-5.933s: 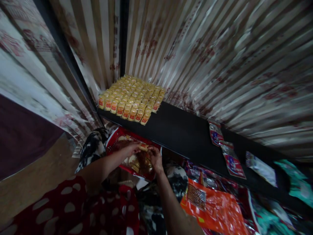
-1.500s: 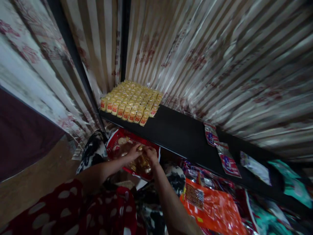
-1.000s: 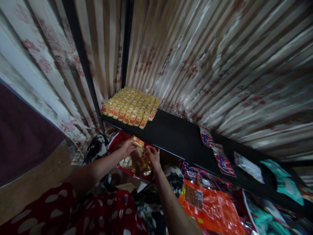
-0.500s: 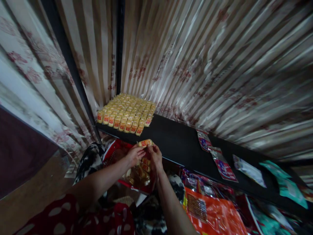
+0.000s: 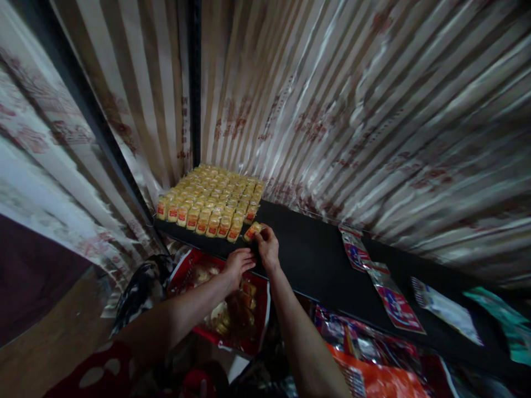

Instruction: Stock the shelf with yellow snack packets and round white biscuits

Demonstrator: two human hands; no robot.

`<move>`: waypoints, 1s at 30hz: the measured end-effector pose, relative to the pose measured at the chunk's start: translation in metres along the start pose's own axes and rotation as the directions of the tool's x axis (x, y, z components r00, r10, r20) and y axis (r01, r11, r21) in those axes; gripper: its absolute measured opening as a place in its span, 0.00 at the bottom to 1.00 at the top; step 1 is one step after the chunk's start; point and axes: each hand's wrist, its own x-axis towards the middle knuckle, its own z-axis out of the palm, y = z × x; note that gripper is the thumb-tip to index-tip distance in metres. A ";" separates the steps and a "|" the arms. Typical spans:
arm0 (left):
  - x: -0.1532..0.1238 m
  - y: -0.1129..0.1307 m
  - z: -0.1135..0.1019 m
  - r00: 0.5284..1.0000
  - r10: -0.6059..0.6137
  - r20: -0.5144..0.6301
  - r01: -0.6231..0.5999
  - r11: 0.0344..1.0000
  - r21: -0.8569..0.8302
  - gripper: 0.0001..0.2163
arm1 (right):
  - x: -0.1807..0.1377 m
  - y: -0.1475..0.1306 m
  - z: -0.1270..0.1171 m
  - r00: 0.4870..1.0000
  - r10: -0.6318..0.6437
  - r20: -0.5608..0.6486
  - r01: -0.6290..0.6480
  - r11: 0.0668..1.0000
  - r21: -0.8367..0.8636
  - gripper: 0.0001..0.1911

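My right hand (image 5: 269,249) pinches a small wrapped snack cake (image 5: 251,231) with a yellow body and a red-orange label. It holds the cake tilted at the front right corner of a block of upright matching cakes (image 5: 211,193), standing in tight rows on the black shelf (image 5: 307,260). My left hand (image 5: 239,263) is by the shelf's front edge, fingers stretched out, with nothing visible in it. Beneath my forearms sits a red basket (image 5: 176,279) with more wrapped cakes (image 5: 244,318) inside.
Red-and-purple packets (image 5: 392,298), a white packet (image 5: 448,312) and a teal packet (image 5: 504,318) lie along the shelf to the right. Below them are an orange bag (image 5: 381,376) and other bags. Striped curtain (image 5: 311,110) hangs behind, with a dark post (image 5: 194,83) at the corner.
My right hand has carried the snack cake from above the basket up to the shelf beside the rows. My left hand has let go of it and stays lower, near the edge.
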 end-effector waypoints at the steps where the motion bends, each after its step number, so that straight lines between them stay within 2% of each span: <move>1: 0.003 0.001 0.003 1.000 0.028 0.012 -0.027 1.000 -0.014 0.09 | 0.006 0.001 0.003 1.000 -0.013 0.007 0.013 0.999 -0.032 0.22; 7: 0.022 0.011 0.019 0.987 0.151 0.055 -0.148 0.987 -0.055 0.17 | 0.032 0.000 0.019 0.997 -0.074 -0.002 0.072 0.977 -0.199 0.21; 11: 0.031 0.014 0.026 0.973 0.215 0.088 -0.211 0.976 -0.053 0.19 | 0.038 0.007 0.024 0.994 -0.109 -0.030 0.101 0.975 -0.197 0.21; 14: 0.037 0.013 0.027 0.973 0.215 0.080 -0.212 0.976 -0.045 0.18 | 0.037 0.015 0.025 0.991 -0.131 -0.032 0.123 0.976 -0.180 0.23; 17: 0.043 0.009 0.025 0.976 0.212 0.051 -0.210 0.976 -0.052 0.16 | 0.035 0.023 0.025 0.995 -0.082 -0.055 0.072 0.981 -0.178 0.23; 22: 0.053 0.006 0.022 0.971 0.232 0.061 -0.229 0.972 -0.042 0.14 | 0.034 0.025 0.028 0.997 -0.015 -0.081 -0.005 0.971 -0.240 0.15; 26: 0.051 0.007 0.022 0.967 0.249 0.062 -0.250 0.968 0.006 0.14 | 0.030 0.021 0.028 0.995 -0.037 -0.095 0.011 0.967 -0.256 0.14; 30: 0.033 0.008 0.017 0.964 0.247 0.100 -0.256 0.963 0.090 0.12 | 0.008 0.018 0.023 0.981 -0.115 -0.155 0.076 0.968 -0.241 0.17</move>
